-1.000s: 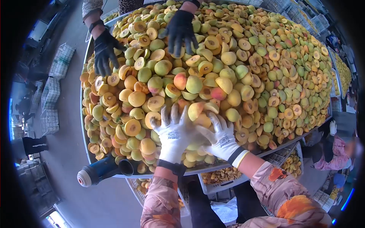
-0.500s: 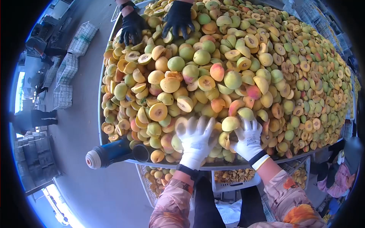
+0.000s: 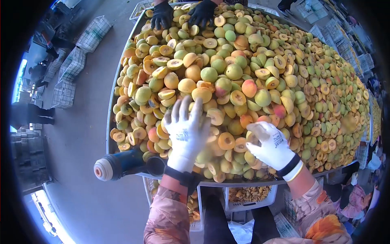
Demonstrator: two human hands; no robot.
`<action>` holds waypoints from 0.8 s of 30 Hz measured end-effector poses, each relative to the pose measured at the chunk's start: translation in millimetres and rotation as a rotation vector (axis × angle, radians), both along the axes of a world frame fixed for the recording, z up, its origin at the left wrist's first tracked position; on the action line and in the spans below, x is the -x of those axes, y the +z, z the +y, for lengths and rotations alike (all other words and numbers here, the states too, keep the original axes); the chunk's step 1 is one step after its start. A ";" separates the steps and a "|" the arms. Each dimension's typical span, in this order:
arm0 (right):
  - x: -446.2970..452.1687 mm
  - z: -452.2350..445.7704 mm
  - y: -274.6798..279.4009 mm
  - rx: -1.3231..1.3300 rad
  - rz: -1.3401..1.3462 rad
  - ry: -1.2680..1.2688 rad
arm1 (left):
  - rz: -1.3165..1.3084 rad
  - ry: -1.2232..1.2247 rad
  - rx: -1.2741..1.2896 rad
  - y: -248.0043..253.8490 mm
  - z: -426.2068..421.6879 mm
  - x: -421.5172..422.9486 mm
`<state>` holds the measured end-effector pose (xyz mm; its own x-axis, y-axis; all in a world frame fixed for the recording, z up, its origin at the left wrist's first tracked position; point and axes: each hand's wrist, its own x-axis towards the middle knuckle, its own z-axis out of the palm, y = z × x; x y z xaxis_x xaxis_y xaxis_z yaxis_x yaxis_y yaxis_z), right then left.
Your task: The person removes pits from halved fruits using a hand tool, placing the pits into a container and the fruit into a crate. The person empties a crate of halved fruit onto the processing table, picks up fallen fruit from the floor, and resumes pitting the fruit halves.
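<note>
A deep heap of cut fruit (image 3: 234, 72), like halved apricots or small peaches, yellow to green with some red, fills the wide table (image 3: 115, 87). My left hand (image 3: 185, 132), in a white glove with greyed fingertips, lies over the near part of the heap with its fingers spread; it holds nothing I can see. My right hand (image 3: 270, 142), gloved in white too, is at the heap to the right, its thumb apart from its bent fingers and nothing visible between them. Cut halves (image 3: 226, 140) with open pit hollows lie between my hands.
Another person's black-gloved hands (image 3: 162, 15) touch the heap's far edge. A blue cylinder (image 3: 120, 164) juts from the near left corner. Under the near edge stands a white crate (image 3: 250, 205) with fruit pieces. White crates (image 3: 73, 65) stand on the floor at left.
My left hand has moved left and up the heap. My right hand has turned inward, fingers pointing left. The black-gloved hands appear farther off, and some fruit between my hands has shifted.
</note>
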<state>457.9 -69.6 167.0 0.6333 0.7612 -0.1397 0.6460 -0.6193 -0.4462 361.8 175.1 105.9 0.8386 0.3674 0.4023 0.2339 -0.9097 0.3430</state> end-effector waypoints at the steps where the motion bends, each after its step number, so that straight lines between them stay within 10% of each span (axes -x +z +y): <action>1: -7.4 31.1 5.3 -0.064 -0.093 0.078 | 0.016 0.028 0.055 2.9 20.7 -13.8; 9: -34.7 167.5 -80.7 -0.054 -0.114 0.109 | 0.026 -0.088 0.222 -76.9 41.9 -22.9; 15: -11.1 113.6 -92.7 -0.308 -0.242 -0.023 | 0.028 -0.285 0.188 -48.4 3.6 -4.7; 24: 45.6 0.9 -94.3 0.000 -0.212 -0.103 | 0.259 -0.480 0.062 -49.1 -51.7 3.5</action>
